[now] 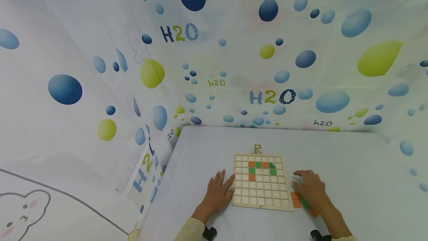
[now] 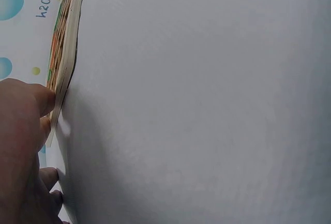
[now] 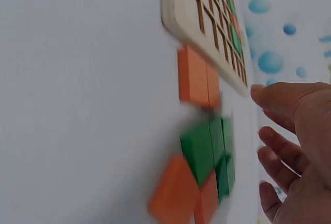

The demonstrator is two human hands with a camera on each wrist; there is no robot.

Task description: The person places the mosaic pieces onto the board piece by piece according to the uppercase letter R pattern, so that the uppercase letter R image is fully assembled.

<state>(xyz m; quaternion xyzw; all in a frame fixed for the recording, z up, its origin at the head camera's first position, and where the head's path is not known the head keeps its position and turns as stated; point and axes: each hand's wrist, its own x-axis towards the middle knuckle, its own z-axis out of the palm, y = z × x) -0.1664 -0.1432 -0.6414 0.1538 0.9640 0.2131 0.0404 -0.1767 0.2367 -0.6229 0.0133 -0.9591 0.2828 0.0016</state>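
A wooden grid board (image 1: 262,192) lies flat on the white table. Orange and green tiles fill some of its upper cells, among them a green tile with a rounded corner (image 1: 272,165). My left hand (image 1: 218,193) rests at the board's left edge with fingers spread; in the left wrist view the thumb touches the board's side. Over loose tiles right of the board, my right hand (image 1: 311,189) hovers with loosely bent fingers and nothing between them. Orange tiles (image 3: 194,76) and green tiles (image 3: 204,146) sit below it, partly hidden by the hand in the head view.
A small pattern card (image 1: 257,148) with a tan figure on a grid lies just beyond the board's far edge. White sheets (image 1: 234,58) printed with blue and green drops stand behind the table and at its left. The white tabletop (image 1: 351,166) extends on both sides of the board.
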